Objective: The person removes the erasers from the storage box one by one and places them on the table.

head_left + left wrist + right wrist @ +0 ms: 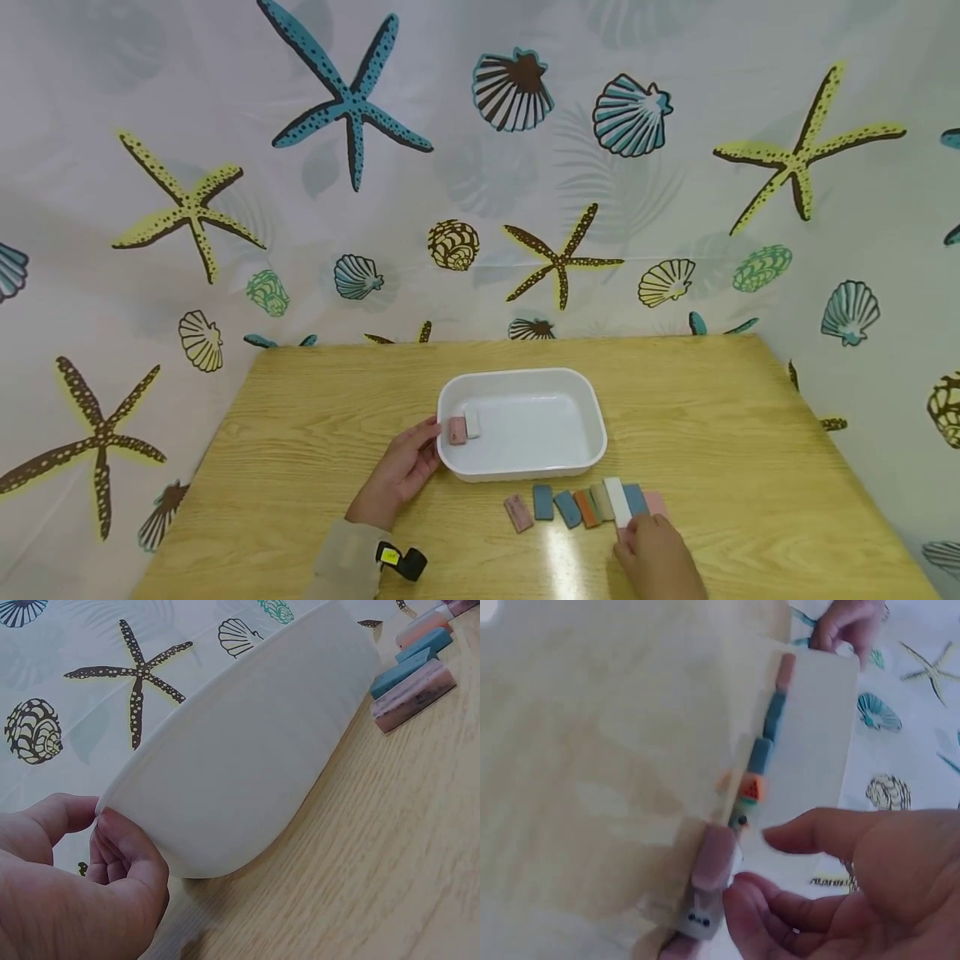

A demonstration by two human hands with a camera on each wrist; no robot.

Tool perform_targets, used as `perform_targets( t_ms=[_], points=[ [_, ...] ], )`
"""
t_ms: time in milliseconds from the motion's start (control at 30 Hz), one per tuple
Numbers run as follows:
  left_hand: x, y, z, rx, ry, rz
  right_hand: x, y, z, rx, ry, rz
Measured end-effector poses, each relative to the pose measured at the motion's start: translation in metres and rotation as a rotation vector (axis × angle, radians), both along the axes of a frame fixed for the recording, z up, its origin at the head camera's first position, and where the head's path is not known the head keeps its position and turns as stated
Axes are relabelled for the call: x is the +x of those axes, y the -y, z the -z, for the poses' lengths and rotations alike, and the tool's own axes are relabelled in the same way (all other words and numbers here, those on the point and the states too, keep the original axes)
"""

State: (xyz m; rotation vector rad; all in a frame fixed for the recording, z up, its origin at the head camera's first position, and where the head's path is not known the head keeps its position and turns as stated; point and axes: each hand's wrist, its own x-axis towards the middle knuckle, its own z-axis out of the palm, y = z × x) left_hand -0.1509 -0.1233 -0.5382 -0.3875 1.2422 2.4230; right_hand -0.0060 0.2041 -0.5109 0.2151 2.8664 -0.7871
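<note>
My left hand pinches the left rim of a white plastic tub between thumb and fingers; the left wrist view shows this grip at the tub's end. Inside the tub lie a pink eraser and a white eraser. In front of it runs a row of small erasers: a mottled pink one, a blue one, an orange one and several others. At the row's right part, my right hand has its fingertips right at a white eraser, thumb and forefinger apart in the right wrist view.
The wooden table stretches out around the tub. A white cloth printed with starfish and shells hangs behind and at both sides. A black strap with a yellow tag circles my left sleeve.
</note>
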Motion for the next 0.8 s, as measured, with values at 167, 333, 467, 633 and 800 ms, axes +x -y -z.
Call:
perform_targets(
  t_ms=[167,333,467,633,800],
  points=[
    [-0.002,0.001,-0.001,0.013,-0.005,-0.008,-0.013,-0.018,-0.022,-0.223,0.017,0.043],
    [-0.001,0.003,-0.003,-0.002,-0.005,-0.011,-0.027,-0.028,-0.046,-0.380,-0.034,0.058],
    [-0.001,0.003,-0.004,-0.019,-0.003,0.005,-0.040,-0.031,-0.055,-0.638,0.027,0.098],
    [-0.001,0.003,-0.003,-0.020,-0.001,0.016,-0.059,-0.029,-0.059,-0.817,0.058,0.062],
    [-0.001,0.001,0.000,-0.011,-0.006,0.013,-0.077,-0.022,-0.058,-0.890,0.078,0.021]
  ],
)
